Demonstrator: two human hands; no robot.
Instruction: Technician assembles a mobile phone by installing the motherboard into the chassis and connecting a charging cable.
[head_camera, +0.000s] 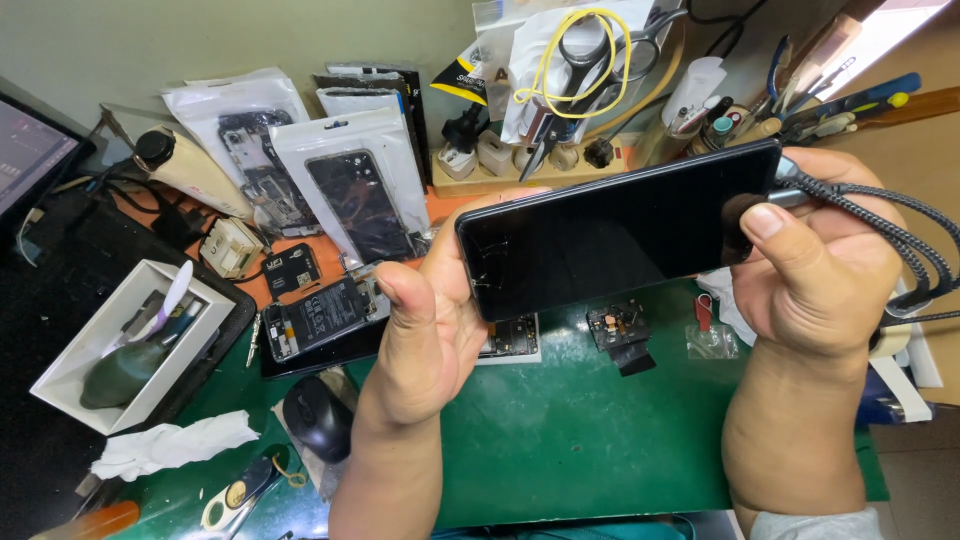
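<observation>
Right hand (815, 265) grip: clenched on braided cable (900, 240) plug at phone (620, 228) right end, thumb over corner. Left hand (425, 325) grip: cupping phone's left end, thumb free. Phone held above green counter (570, 430), long axis left-right, right end higher, cracked screen facing up. Cable trails right. Opened phone (320, 318) lies below left.

green mat (580, 430) | opened phone (318, 322) | white box (125, 340) | computer mouse (318, 417) | scissors (590, 60) | bagged parts (350, 185)

A black phone (620, 230) with a cracked dark screen is held level above the bench, a braided cable (880, 225) plugged into its right end.
</observation>
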